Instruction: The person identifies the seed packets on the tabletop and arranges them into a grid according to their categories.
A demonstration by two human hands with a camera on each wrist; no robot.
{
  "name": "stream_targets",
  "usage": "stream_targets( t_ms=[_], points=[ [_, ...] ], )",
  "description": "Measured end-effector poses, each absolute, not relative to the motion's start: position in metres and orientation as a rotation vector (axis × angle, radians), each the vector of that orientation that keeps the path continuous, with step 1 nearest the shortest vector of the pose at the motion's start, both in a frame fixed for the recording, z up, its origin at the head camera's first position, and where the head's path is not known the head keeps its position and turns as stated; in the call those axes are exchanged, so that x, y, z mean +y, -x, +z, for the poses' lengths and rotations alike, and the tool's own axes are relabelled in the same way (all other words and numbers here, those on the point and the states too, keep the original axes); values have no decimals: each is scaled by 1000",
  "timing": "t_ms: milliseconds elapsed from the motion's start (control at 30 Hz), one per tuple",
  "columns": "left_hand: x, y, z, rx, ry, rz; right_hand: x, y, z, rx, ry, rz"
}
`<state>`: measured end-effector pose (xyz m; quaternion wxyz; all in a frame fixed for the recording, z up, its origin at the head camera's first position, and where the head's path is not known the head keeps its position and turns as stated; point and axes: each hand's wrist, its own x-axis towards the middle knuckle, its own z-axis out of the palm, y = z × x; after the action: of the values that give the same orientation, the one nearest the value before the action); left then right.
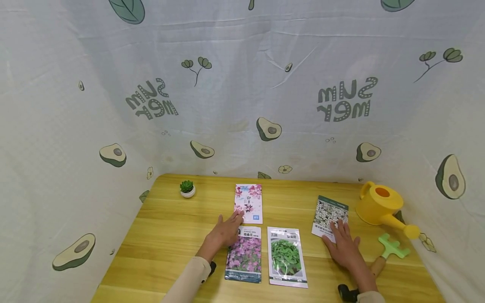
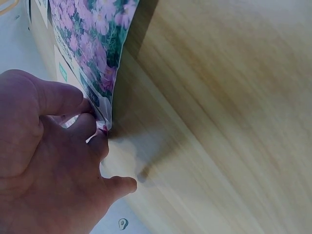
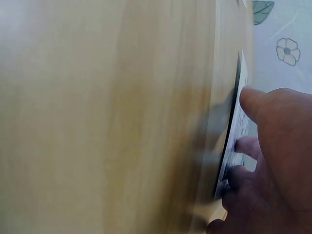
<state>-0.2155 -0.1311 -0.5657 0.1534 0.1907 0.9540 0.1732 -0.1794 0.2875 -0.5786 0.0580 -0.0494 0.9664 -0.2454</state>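
Observation:
My left hand (image 1: 227, 230) reaches over the upper left corner of a purple-flower seed packet (image 1: 245, 256), its fingertips on the lower left of a pink blossom packet (image 1: 250, 198). In the left wrist view the fingers (image 2: 82, 126) are bent a little at the purple packet's (image 2: 90, 39) edge. With fingers spread, my right hand (image 1: 345, 248) rests on a white-flower seed packet (image 1: 329, 212), which lies at a slant. The right wrist view has the thumb (image 3: 252, 100) and fingertips on that packet's face (image 3: 239, 117). A green-leaf seed packet (image 1: 286, 257) lies between the hands.
A yellow watering can (image 1: 379, 204) stands at the table's back right. Nearer, a small green rake (image 1: 392, 247) with a wooden handle lies beside my right wrist. A little potted succulent (image 1: 187, 189) sits at the back left. Printed curtains (image 1: 235, 97) hang around the wooden table (image 1: 163, 235).

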Motion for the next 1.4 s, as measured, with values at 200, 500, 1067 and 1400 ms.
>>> stream_targets(
  t_ms=[200, 500, 1067, 1400],
  points=[
    [-130, 212, -554, 2736, -544, 490, 285, 185, -578, 2909, 144, -750],
    [-131, 211, -551, 2744, -549, 499, 284, 196, -579, 2910, 175, -765],
    [-130, 212, -556, 2730, -537, 518, 279, 210, -579, 2911, 236, -769],
    [-129, 213, -559, 2733, -526, 483, 276, 216, -578, 2888, 254, -775]
  ],
)
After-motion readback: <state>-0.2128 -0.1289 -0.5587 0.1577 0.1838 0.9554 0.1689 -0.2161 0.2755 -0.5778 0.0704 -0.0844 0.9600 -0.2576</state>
